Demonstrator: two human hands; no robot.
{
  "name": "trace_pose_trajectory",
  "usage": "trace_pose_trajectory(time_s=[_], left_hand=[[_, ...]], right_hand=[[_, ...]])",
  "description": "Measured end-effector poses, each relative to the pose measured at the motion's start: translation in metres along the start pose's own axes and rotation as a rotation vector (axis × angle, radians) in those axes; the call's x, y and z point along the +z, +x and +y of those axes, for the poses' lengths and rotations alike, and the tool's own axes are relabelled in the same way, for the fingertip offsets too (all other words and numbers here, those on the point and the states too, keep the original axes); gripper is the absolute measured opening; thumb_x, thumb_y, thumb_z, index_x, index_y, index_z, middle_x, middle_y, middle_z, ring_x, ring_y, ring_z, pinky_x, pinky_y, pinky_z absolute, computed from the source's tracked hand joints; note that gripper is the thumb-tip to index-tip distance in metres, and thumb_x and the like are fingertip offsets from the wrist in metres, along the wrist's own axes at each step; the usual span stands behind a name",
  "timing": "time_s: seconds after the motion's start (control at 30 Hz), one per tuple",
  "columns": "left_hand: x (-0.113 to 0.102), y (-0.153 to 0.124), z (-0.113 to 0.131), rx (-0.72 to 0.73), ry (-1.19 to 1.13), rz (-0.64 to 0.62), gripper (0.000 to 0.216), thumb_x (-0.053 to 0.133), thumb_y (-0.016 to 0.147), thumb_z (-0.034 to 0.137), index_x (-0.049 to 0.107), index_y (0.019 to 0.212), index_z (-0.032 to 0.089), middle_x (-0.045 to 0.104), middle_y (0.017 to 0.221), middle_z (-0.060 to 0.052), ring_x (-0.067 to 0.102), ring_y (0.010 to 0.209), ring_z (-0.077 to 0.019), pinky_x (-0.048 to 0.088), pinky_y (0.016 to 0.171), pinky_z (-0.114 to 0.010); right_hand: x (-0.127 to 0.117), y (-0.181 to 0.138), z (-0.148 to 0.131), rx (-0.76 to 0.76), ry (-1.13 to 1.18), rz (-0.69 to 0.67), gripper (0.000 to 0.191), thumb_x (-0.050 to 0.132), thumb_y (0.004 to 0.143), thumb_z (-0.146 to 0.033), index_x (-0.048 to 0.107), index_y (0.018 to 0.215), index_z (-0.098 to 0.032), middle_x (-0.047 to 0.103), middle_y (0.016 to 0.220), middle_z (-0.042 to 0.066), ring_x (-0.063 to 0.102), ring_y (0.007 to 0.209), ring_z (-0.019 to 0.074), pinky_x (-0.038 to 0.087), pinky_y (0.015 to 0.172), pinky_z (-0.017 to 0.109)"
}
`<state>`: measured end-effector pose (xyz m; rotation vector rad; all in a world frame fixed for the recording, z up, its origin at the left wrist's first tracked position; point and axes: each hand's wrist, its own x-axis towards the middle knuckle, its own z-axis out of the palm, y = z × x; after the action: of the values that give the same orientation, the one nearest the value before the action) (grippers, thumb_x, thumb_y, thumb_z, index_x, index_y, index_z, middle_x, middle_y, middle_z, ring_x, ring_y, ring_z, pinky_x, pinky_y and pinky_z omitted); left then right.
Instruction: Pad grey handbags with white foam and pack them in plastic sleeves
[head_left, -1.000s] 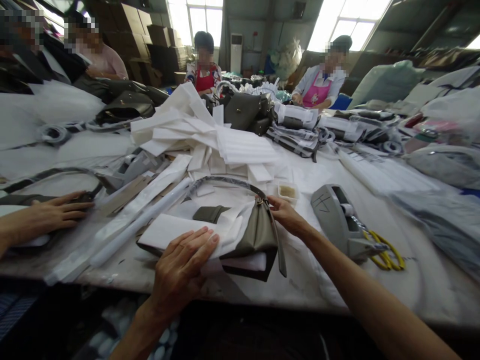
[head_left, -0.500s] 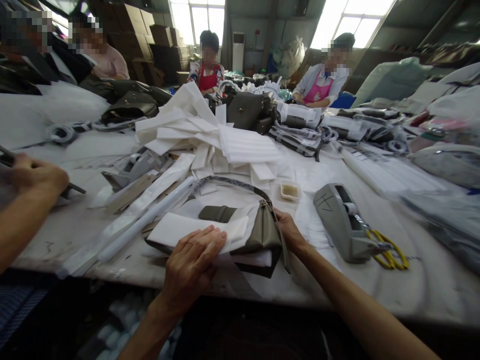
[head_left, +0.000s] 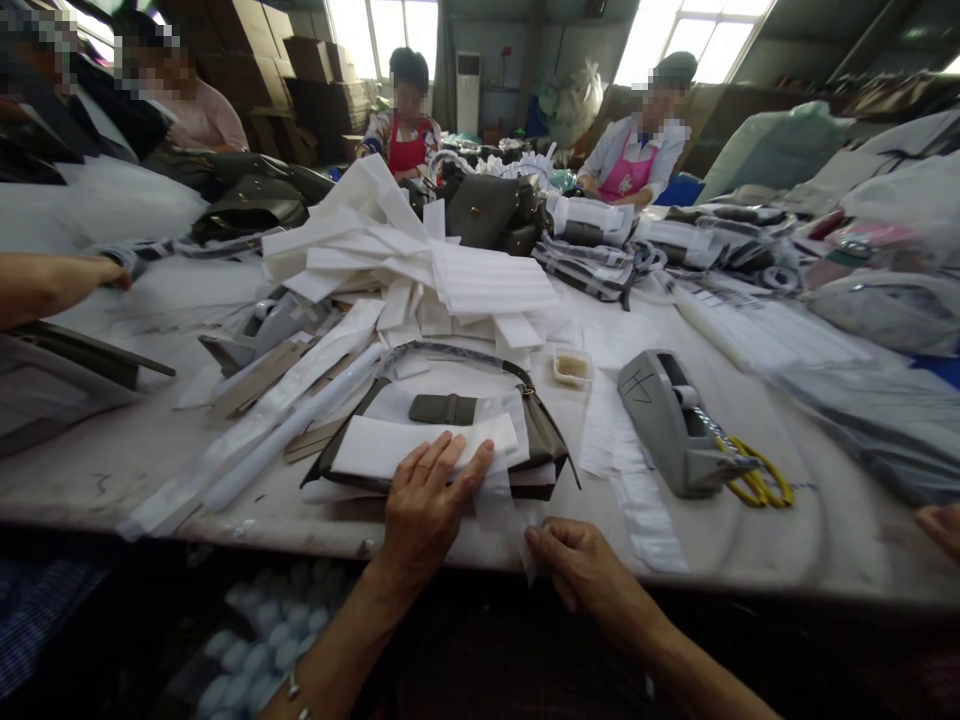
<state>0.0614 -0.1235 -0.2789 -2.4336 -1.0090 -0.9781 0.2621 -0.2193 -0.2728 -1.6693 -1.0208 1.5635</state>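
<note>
The olive handbag [head_left: 459,410] is lying on the table [head_left: 82,470] at 12 o'clock from my body, its long axis running from 9 to 3 o'clock. Its strap [head_left: 469,350] is arching along the far side, and a white foam sheet [head_left: 375,447] is covering part of the near side.

My left hand [head_left: 427,490] is the nearer one: it is resting palm down on the foam sheet, fingers extended and slightly spread, gripping nothing.

My right hand [head_left: 581,560] is sitting apart from the handbag, at its 4 o'clock, by the near edge of the table. Thumb and fingers are pinching the lower end of a translucent strip [head_left: 493,500].

Key relation: from my right hand, the handbag is bearing between 10 and 11 o'clock. The strip is spanning that gap, crossing the long axis rather than following it.

A grey tape dispenser [head_left: 664,425] is standing at 1 o'clock from my right hand.
</note>
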Motion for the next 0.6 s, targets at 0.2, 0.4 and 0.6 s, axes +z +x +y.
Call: trace_pose_trajectory(time_s=[0.2, 0.4, 0.6], left_hand=[[0.006, -0.005, 0.008, -0.004, 0.026, -0.022, 0.045, 0.052, 0.095, 0.013, 0.055, 0.138, 0.029, 0.068, 0.125, -0.007, 0.061, 0.120, -0.0249, 0.043, 0.103, -0.041], [0.009, -0.010, 0.015, 0.054, 0.055, -0.086, 0.046, 0.050, 0.096, 0.014, 0.054, 0.139, 0.031, 0.067, 0.126, -0.007, 0.059, 0.122, -0.0259, 0.043, 0.103, -0.042], [0.013, -0.012, 0.014, 0.073, 0.064, -0.066, 0.042, 0.050, 0.097, 0.018, 0.055, 0.137, 0.031, 0.066, 0.127, -0.009, 0.059, 0.123, -0.0277, 0.043, 0.102, -0.044]], right_hand=[[0.025, -0.011, 0.029, 0.019, -0.041, -0.002, 0.053, 0.052, 0.078, -0.072, 0.052, 0.062, -0.021, 0.036, 0.038, -0.008, 0.029, 0.034, 0.0077, 0.018, 0.038, 0.023], [-0.012, -0.022, -0.015, -0.026, -0.507, -0.232, 0.036, 0.065, 0.080, -0.048, 0.064, 0.061, -0.018, 0.047, 0.045, -0.005, 0.037, 0.041, 0.0081, 0.022, 0.041, 0.023], [-0.020, 0.007, -0.123, -0.793, -0.856, 0.127, 0.028, 0.057, 0.095, -0.038, 0.070, 0.079, -0.019, 0.067, 0.077, 0.002, 0.057, 0.070, 0.0136, 0.041, 0.065, 0.025]])
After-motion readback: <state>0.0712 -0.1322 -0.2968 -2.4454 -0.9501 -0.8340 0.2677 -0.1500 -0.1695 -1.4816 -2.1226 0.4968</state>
